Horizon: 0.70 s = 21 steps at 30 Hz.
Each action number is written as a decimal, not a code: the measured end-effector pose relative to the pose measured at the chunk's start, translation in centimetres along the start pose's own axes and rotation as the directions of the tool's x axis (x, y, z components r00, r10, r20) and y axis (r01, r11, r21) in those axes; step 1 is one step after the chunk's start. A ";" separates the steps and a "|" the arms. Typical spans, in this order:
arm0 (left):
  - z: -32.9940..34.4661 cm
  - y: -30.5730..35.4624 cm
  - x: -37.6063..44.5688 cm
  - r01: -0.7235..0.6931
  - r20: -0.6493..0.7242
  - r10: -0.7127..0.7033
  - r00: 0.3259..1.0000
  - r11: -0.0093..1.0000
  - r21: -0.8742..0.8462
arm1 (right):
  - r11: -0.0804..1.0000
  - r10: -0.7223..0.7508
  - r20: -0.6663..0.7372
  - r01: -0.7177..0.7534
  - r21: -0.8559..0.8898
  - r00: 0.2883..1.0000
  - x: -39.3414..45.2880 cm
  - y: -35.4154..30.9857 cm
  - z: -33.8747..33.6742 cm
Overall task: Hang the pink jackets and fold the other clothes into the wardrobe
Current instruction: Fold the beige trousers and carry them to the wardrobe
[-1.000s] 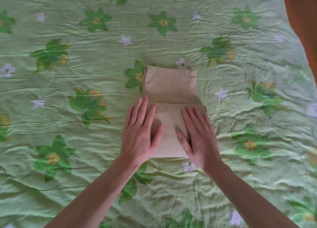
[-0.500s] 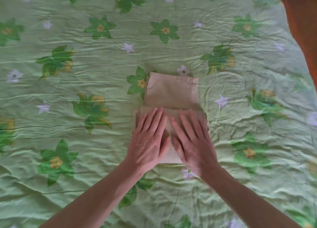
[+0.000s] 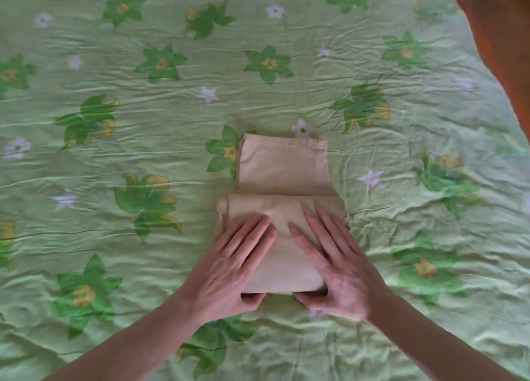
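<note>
A beige folded garment (image 3: 284, 165) lies in the middle of the green flowered bedsheet (image 3: 120, 157). Its near half is doubled over into a thicker layer. My left hand (image 3: 232, 268) lies on the left part of that near layer, fingers flat on top and thumb tucked under the near edge. My right hand (image 3: 341, 268) mirrors it on the right, thumb also under the near edge. Both hands hold the near fold between thumb and fingers. No pink jacket or wardrobe is in view.
The wrinkled sheet spreads out on all sides of the garment. An orange-brown surface (image 3: 502, 36) borders the bed at the top right corner.
My hands slid back toward me along the garment. Their thumbs went from lying on top of the cloth to under its near edge.
</note>
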<state>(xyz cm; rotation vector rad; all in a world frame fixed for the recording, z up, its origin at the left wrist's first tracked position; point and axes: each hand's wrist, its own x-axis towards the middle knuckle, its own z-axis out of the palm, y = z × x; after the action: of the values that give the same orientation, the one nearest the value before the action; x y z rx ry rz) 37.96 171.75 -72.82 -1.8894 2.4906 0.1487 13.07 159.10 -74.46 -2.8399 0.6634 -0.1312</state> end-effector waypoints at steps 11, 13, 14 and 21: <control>-9.1 2.0 3.3 0.204 0.300 -0.138 0.944 0.959 -0.198 | 0.998 -0.056 0.167 0.056 0.005 0.984 1.3 -0.4 -8.2; -11.2 1.4 3.0 0.267 0.374 -0.127 0.918 0.899 -0.348 | 0.994 -0.047 0.244 0.021 0.108 0.969 1.1 -0.7 -10.1; -12.0 1.2 2.8 0.312 0.429 -0.120 0.895 0.856 -0.412 | 0.985 -0.030 0.290 -0.021 0.171 0.957 1.0 -0.8 -11.0; -11.1 -2.1 1.7 0.612 0.582 -0.193 0.790 0.182 -0.770 | 0.853 0.221 0.059 -0.222 0.473 0.974 0.5 -0.7 -11.7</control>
<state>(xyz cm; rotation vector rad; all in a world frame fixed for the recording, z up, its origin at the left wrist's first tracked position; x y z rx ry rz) 40.06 168.60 -62.02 -2.3687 1.4478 2.1687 12.17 157.18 -62.88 -2.2726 0.8224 -0.2188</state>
